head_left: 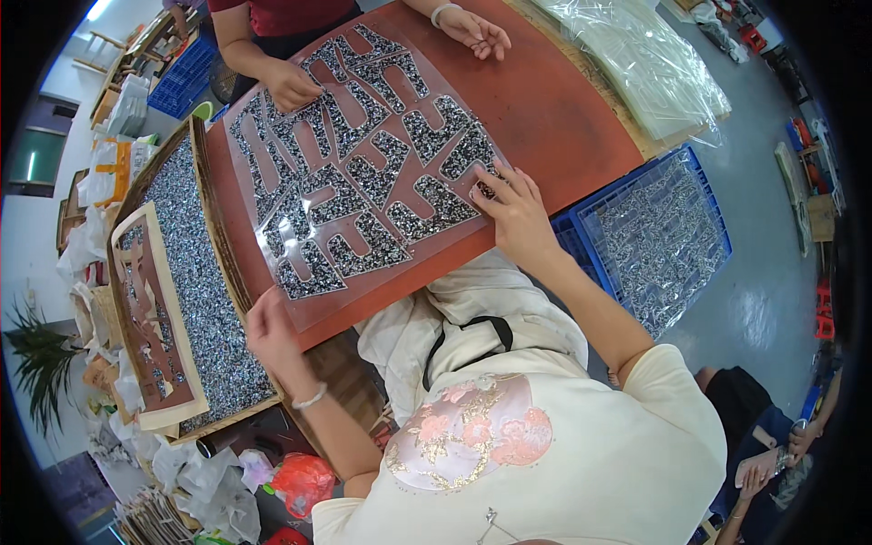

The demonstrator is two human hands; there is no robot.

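Head view: clear sheet [318, 309] bearing glittering slotted pieces [445, 215] lies flat on the red-brown counter [581, 118]. Wearer's 2 hands are apart: right hand [522, 209], fingers spread, at the sheet's right edge; left hand [272, 331], blurred beside the near-left corner, grip undeterminable. Risks: dragging fingertips could skew pieces; pressure from the co-worker's hand [292, 86] could shift the sheet.
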